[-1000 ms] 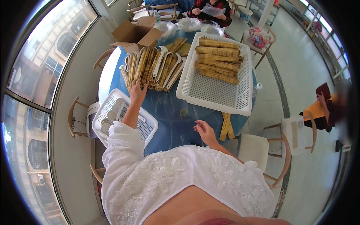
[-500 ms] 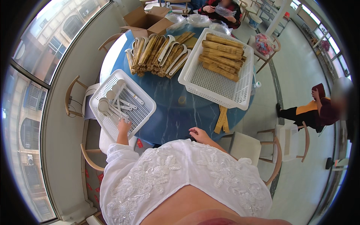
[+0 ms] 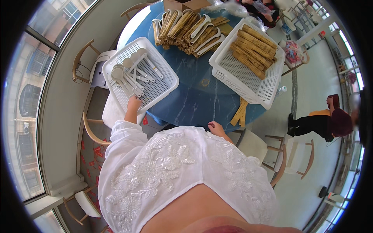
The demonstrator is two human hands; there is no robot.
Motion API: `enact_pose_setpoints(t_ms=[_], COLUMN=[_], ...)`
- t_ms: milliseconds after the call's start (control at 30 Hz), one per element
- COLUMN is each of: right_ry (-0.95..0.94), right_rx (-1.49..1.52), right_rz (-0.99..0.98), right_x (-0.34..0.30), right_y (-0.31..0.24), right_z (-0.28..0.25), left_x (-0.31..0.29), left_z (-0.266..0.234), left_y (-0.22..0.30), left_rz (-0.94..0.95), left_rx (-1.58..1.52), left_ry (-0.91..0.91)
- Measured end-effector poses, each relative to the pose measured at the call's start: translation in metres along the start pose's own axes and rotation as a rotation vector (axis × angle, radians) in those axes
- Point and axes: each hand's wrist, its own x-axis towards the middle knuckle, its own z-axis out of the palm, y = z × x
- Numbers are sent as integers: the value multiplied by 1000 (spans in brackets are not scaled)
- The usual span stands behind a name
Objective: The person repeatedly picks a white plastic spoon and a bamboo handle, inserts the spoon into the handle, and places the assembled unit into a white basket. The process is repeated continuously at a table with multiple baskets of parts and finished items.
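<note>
My left hand (image 3: pixel 134 102) is at the near rim of a white perforated plastic basket (image 3: pixel 168 79) on the left of the table. Its fingers are closed at the handle ends of several white long-handled spoons (image 3: pixel 128 79) fanned out inside. My right hand (image 3: pixel 216 127) rests at the table's near edge with its fingers curled in; whatever they may hold is hidden. Bundles of yellowish-brown flat strips (image 3: pixel 184 31), with white ladles (image 3: pixel 200 29) hooked among them, lie at the back of the blue marbled table (image 3: pixel 190 93).
A bigger white basket (image 3: pixel 237 79) at the right holds stacked brown strips (image 3: pixel 254 50). Two yellow strips (image 3: pixel 239 113) overhang the table edge. A cardboard box (image 3: pixel 194 4) and clear plastic bags stand behind. Chairs surround the table; another person (image 3: pixel 326 120) is at far right.
The view has tilted and shifted, so the table and baskets sit higher and farther right in the picture. My left hand stays at the spoon handles; my right hand's fingers are more curled.
</note>
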Motion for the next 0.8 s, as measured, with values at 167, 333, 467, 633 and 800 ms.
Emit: enact_pose_setpoints(t_ms=[167, 333, 467, 633, 800], right_ry=[3, 41, 100, 171, 194], right_rx=[-84, -106, -146, -223, -201], right_rz=[31, 75, 124, 154, 183], right_x=[2, 9, 14, 16, 16], right_y=[12, 14, 8, 8, 2], right_z=[-1, 4, 13, 19, 21], left_x=[13, 16, 36, 67, 84], left_z=[-9, -35, -21, -20, -38], left_y=[-15, 17, 7, 7, 13], left_rz=[-78, -185, -111, -74, -224], left_rx=[3, -42, -75, 38, 192], left_ry=[11, -64, 160, 462, 158])
